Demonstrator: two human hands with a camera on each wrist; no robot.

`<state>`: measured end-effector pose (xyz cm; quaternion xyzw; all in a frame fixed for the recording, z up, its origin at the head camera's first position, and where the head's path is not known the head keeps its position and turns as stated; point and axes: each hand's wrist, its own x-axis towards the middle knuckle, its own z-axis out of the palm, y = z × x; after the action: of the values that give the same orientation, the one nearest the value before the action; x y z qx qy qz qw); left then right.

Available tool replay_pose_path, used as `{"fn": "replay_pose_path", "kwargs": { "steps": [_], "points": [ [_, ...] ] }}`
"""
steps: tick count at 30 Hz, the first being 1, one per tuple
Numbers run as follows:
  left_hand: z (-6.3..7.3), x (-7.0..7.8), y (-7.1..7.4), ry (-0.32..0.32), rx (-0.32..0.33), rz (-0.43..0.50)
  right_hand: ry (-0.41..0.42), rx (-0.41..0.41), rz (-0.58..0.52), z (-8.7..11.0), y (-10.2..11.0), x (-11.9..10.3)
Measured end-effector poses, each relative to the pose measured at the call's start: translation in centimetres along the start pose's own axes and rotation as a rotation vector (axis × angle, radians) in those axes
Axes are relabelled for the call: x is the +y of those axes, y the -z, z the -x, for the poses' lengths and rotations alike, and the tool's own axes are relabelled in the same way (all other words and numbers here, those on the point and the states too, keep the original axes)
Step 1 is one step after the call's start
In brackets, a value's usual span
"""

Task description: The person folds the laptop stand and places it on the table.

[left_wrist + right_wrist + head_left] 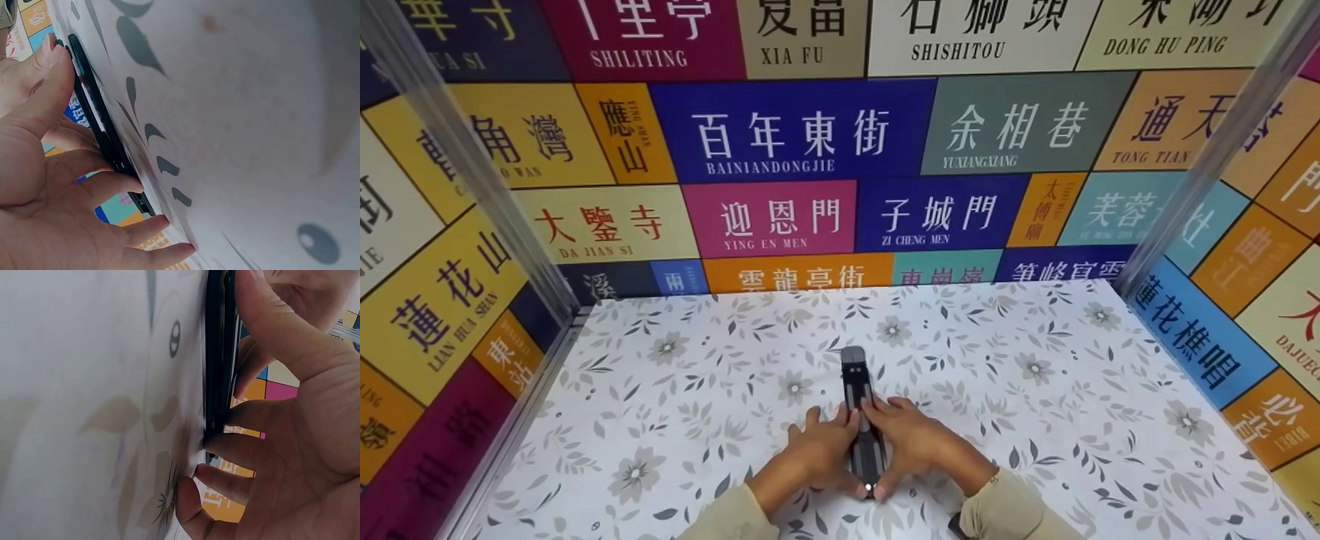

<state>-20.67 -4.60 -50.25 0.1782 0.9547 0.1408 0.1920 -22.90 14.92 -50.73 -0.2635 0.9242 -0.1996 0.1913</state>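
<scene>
Floral tablecloth (pixel 1035 420) under black device (pixel 859 409), sign-covered walls (pixel 810 135)

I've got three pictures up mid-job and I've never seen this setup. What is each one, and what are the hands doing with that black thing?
No machine here: a person works with two bare hands. The wide picture is from a camera on the head, looking down at a table with a flowered cover, boxed in by walls of coloured signs. The other two come from cameras on the wrists, so they look tilted and very close. A long, slim black device lies flat on the cover. The left hand and the right hand flank it, fingers against its sides and thumbs on top. What the device is, I cannot tell.
</scene>
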Motion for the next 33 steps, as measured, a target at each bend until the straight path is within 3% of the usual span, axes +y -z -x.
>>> {"fn": "replay_pose_path", "kwargs": {
  "steps": [26,29,33],
  "points": [
    [-0.3,0.5,0.0,0.004,-0.010,0.027,-0.004,-0.021,0.012,0.2,0.2,0.5],
    [-0.2,0.3,-0.1,-0.012,-0.005,0.026,0.024,-0.046,0.003,0.3,0.4,1.0],
    [-0.3,-0.3,0.1,-0.036,-0.003,0.067,0.133,-0.090,-0.022,0.4,1.6,2.3]
  ]
}}
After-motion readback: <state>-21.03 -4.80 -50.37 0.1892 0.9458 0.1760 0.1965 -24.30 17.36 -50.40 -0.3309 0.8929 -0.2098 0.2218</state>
